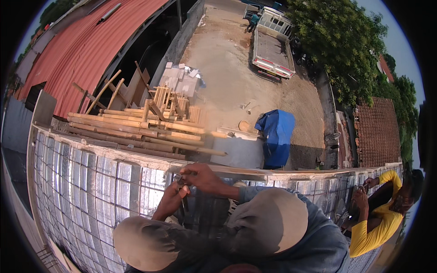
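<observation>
I squat on a steel mesh (93, 175) of thin crossed bars laid over shiny ribbed metal decking (124, 173). Between my knees, near the deck's far edge, both hands are close together. My left hand (170, 200) is closed round a small dark metal tool (183, 207), perhaps pliers; its exact kind is too small to tell. Just above and to the right, my right hand (204, 178) has its fingers pinched together over the tool's upper end. Whatever lies between those fingers is hidden.
A board edge (300, 172) borders the deck, with a drop to the yard. Below lie bamboo poles (132, 127), stacked blocks (180, 79), a blue tarp (277, 136) and a parked truck (273, 48). A co-worker in a yellow shirt (380, 227) crouches at the right.
</observation>
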Available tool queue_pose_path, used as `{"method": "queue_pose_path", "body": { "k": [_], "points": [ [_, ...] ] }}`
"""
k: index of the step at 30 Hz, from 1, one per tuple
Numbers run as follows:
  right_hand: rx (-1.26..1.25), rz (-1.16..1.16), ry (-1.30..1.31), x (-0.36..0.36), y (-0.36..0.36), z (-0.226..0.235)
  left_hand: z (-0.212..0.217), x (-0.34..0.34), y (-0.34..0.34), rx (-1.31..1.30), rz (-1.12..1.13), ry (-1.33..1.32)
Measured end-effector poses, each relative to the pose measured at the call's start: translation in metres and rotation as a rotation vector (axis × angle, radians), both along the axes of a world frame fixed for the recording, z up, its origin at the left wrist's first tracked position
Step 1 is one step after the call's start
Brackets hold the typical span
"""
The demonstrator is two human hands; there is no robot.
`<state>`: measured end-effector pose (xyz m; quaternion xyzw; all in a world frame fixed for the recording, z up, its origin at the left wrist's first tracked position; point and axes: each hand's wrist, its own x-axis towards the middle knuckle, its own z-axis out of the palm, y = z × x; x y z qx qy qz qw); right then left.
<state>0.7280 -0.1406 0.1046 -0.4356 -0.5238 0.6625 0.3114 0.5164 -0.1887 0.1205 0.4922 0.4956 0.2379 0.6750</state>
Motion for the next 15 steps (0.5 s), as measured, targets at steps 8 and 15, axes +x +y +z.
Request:
{"method": "queue_pose_path", "body": {
  "k": [8, 15],
  "points": [
    [0.101, 0.237, 0.058, -0.003, 0.005, 0.011, 0.043, 0.021, 0.059, -0.077, 0.417, -0.384],
    [0.132, 0.141, -0.114, -0.015, 0.047, 0.025, 0.068, 0.037, 0.098, 0.210, 0.289, -0.304]
  ]
}}
